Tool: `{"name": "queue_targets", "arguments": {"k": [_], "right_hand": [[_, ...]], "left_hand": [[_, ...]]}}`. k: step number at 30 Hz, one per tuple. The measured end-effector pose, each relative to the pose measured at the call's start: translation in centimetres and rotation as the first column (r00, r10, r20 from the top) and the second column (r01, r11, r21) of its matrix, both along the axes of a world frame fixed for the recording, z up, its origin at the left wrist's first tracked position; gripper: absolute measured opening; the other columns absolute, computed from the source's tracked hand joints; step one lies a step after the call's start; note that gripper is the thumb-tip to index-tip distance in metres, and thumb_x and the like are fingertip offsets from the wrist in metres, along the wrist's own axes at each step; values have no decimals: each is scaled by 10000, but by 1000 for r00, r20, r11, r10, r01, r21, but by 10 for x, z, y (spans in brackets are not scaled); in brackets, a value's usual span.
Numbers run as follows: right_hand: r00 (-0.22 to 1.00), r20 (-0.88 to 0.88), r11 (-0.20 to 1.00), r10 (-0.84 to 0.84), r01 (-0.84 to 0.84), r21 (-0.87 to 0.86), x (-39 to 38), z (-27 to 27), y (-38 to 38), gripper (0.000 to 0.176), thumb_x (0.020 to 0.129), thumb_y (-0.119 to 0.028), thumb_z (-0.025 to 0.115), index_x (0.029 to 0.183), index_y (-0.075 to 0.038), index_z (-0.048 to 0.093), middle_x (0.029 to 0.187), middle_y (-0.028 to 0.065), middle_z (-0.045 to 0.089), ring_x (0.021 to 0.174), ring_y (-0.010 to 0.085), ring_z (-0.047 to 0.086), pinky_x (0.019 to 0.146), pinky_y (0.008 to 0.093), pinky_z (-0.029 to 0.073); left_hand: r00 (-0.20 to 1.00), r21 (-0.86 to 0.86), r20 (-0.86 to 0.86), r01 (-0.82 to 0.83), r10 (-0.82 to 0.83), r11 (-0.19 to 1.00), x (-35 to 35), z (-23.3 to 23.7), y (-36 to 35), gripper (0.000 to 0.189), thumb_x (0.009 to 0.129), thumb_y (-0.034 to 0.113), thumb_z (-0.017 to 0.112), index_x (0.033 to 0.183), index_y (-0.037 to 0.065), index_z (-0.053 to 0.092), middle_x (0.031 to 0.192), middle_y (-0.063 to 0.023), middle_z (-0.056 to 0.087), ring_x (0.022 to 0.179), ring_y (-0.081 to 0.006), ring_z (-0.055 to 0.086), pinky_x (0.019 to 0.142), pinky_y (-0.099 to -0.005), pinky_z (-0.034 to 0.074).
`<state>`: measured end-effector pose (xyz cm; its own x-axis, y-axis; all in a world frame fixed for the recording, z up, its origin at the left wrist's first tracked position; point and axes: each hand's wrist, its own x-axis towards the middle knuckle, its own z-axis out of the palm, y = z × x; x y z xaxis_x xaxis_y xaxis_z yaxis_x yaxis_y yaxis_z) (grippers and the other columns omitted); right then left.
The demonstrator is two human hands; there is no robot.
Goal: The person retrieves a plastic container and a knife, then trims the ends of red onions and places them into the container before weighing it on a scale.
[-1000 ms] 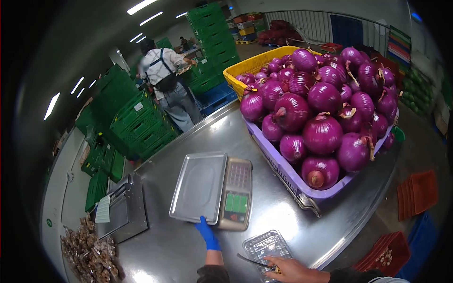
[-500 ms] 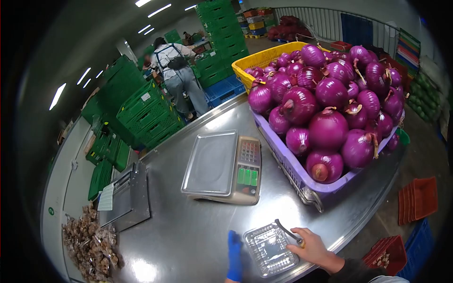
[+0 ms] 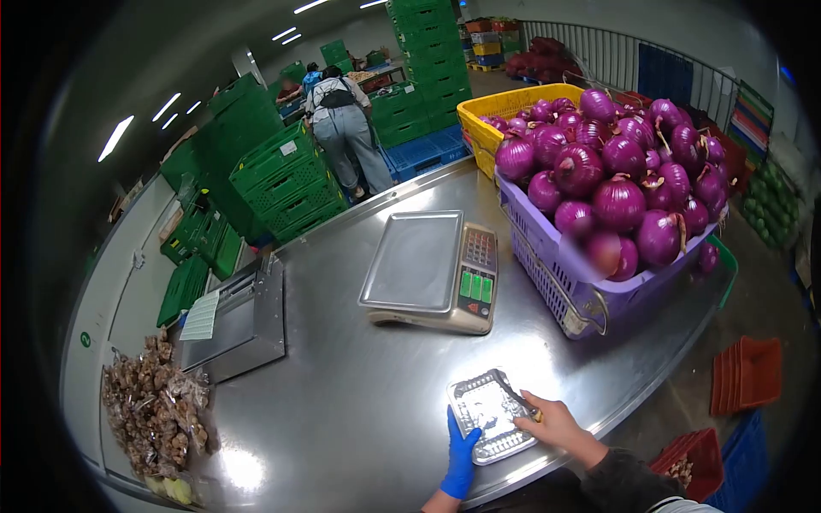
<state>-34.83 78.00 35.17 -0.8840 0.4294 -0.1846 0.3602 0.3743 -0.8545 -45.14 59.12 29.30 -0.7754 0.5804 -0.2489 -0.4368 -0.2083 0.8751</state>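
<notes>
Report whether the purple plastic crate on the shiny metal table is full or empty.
Full: glossy, round purple onions are heaped above the rim of the purple plastic crate.

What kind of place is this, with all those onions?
Probably a place where vegetables get weighed and packed: there's a big basket of onions, a scale and stacked green crates.

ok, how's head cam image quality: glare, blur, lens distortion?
Head view: white glare patches on the grey steel table and strong highlights on the clear plastic tray; a soft, smeared patch over a round purple onion low in the pile, neighbours crisper; fisheye bend curves the table edge, corners go black; upper left dim apart from bright ceiling lights.
</notes>
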Motion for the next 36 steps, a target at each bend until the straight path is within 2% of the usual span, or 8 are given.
{"name": "queue_targets", "arguments": {"k": [8,10,18,22,25,29,34,36], "right_hand": [[993,-101,997,-62,58,-45,-29,-19,-67,680,801,-374,717,1340,-12,513,889,231,682,793,339,680,748,368,520],[997,-30,994,-65,63,-84,-27,-16,-70,686,802,-382,727,1348,-27,511,940,215,689,849,297,684,783,348,516],[989,-10,960,-144,138,-242,-2,-20,-82,561,847,-333,720,1259,13,564,1016,148,689,917,193,645,838,300,498],[949,151,871,-278,315,-376,1,-15,-82,507,852,-311,717,1212,21,587,885,96,669,764,141,611,731,273,497],[889,-66,865,-453,420,-276,8,-33,-82,457,851,-234,707,1223,2,585,712,12,587,551,59,509,523,228,421],[801,-57,766,-596,546,-340,26,-10,-96,358,849,-155,685,1173,-24,611,636,-45,506,503,37,461,474,211,369],[733,-106,682,-671,555,-476,53,-12,-111,245,876,-79,637,1104,8,615,719,37,642,498,42,495,452,210,392],[823,-65,712,-565,446,-542,64,-20,-105,228,884,-69,624,1091,26,614,773,77,680,502,46,508,448,206,403]], "left_hand": [[999,-104,6,-40,41,994,-25,35,-60,752,860,112,607,1504,49,222,1428,-119,395,1295,-212,406,1071,-340,355],[980,-272,-196,-90,36,958,-26,12,-75,755,866,107,606,1503,32,209,1433,-125,397,1299,-220,403,1088,-340,327],[994,-208,-113,-17,-7,978,-11,9,-68,772,895,55,562,1525,29,117,1498,-163,319,1358,-249,358,1107,-341,312],[985,-274,-158,20,-65,961,-18,-1,-49,770,902,80,568,1524,29,117,1515,-172,290,1376,-258,332,1115,-347,298],[952,-273,-281,45,-124,961,-22,-10,-32,766,916,149,583,1516,4,130,1529,-190,263,1392,-263,303,1127,-350,272],[944,-291,-277,95,-179,952,-30,-11,-20,747,927,174,581,1507,-17,151,1528,-196,264,1392,-261,306,1125,-343,271],[939,-220,-307,89,-156,971,-23,11,-30,766,913,201,620,1497,-20,177,1518,-200,285,1402,-288,290,1137,-365,256],[703,-421,-667,-83,-246,903,-21,20,-42,772,895,203,650,1486,-26,208,1501,-203,315,1409,-309,277,1133,-398,264]]}}
